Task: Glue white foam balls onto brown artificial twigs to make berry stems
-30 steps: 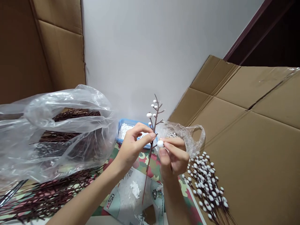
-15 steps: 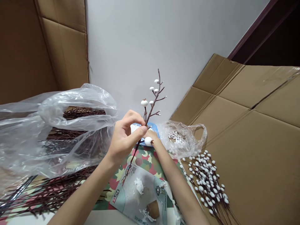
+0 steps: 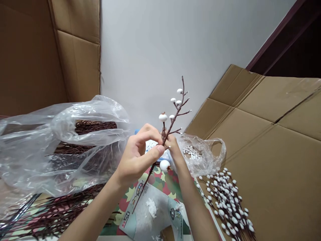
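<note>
A brown artificial berry branch (image 3: 172, 126) slants upward in the middle, with white berries on some twigs and bare white-tipped twigs on its right. My left hand (image 3: 140, 154) pinches its stem between thumb and index finger. A bigger white berry (image 3: 165, 165) hangs just below that thumb. Behind the branch is my right hand (image 3: 173, 144), its fingers mostly hidden, so what they hold does not show. Close by it stands a blue tray (image 3: 164, 160) with loose white berries (image 3: 151, 144), partly covered by my left hand.
Right of the tray lies a clear plastic bag (image 3: 208, 159) of white berries. Finished-looking berry branches (image 3: 229, 201) lie against cardboard (image 3: 283, 174). On the left, a large plastic bag (image 3: 32, 150) holds brown stems, with bare stems (image 3: 57, 214) before it. A printed sheet (image 3: 142, 217) bears white paste (image 3: 151, 207).
My right hand has drawn back from over the blue tray to just behind the branch. The left hand still pinches the stem; the whole view has shifted slightly.
</note>
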